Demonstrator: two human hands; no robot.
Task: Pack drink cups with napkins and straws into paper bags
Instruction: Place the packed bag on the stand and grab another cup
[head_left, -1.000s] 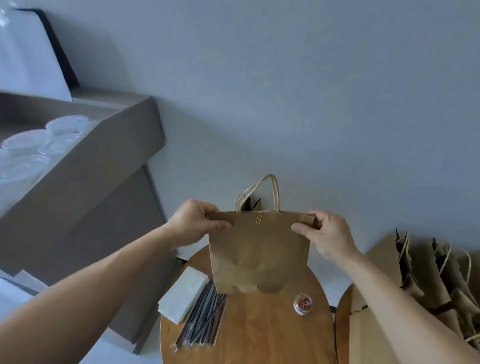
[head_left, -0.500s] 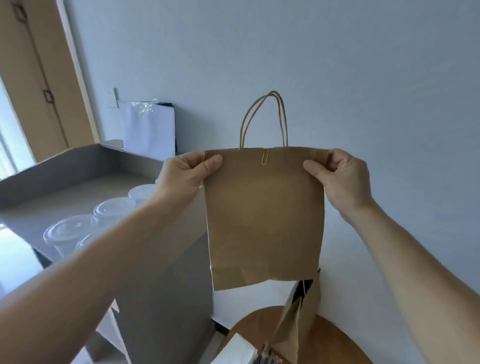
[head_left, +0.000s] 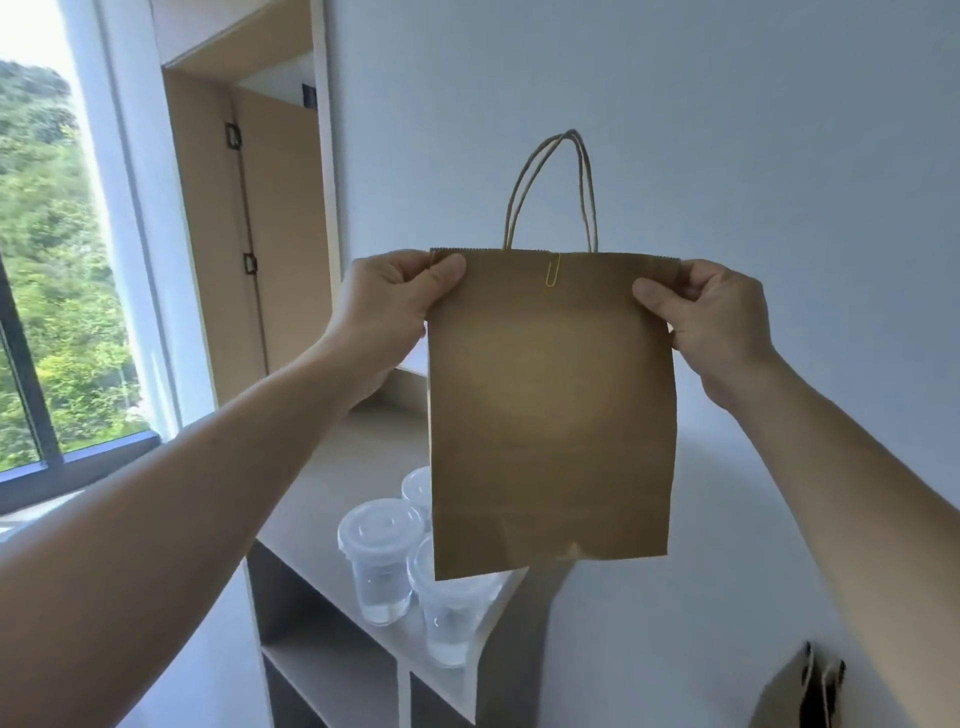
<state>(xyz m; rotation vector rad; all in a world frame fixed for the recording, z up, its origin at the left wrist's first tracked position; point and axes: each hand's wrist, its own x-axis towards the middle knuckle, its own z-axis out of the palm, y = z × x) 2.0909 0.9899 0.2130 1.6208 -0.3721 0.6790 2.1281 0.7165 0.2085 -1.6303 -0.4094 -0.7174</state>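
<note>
Paper bag (head_left: 550, 415) held up in air, mouth pinned by paper clip (head_left: 552, 269) at top edge; contents, if any, hidden. Left hand (head_left: 395, 306) pinches bag's top left corner, right hand (head_left: 711, 317) top right corner: each grip clamped on paper. Lidded cups (head_left: 382, 561) stand on shelf unit (head_left: 332, 467), just below bag's lower left corner.

Risks, judged:
- bag bottom swings low, knocks cups over
- thin corner pinch slips or tears paper
- clip pops off under sideways pull

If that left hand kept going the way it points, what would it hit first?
The left hand pinches the top corner of the paper bag, so that would go along. Beyond it, probably the pale wall, though depth is unclear.
</note>
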